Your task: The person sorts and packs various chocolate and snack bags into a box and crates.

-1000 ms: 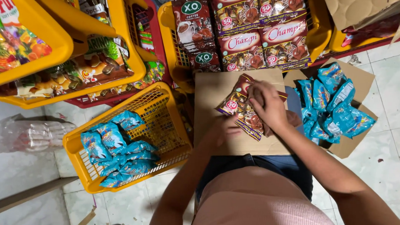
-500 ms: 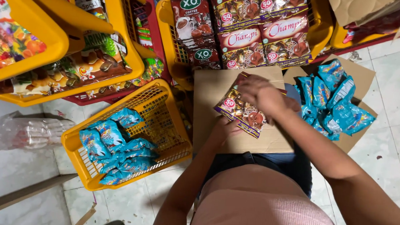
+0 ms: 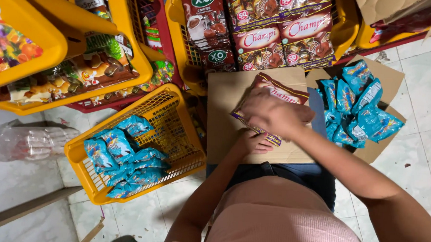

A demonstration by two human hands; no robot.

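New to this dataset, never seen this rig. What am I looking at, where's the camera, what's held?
There is no machine here: a person works with bare hands, and the single camera sits on their head, looking straight down at their lap. The right hand lies on top of a brown snack packet, and the left hand supports it from below; both grip it over a flat sheet of cardboard on the person's lap. To the right lies a pile of blue packets on more cardboard. To the left, a yellow basket on the tiled floor holds more blue packets. Above, other yellow baskets hold brown bags and mixed sweets.
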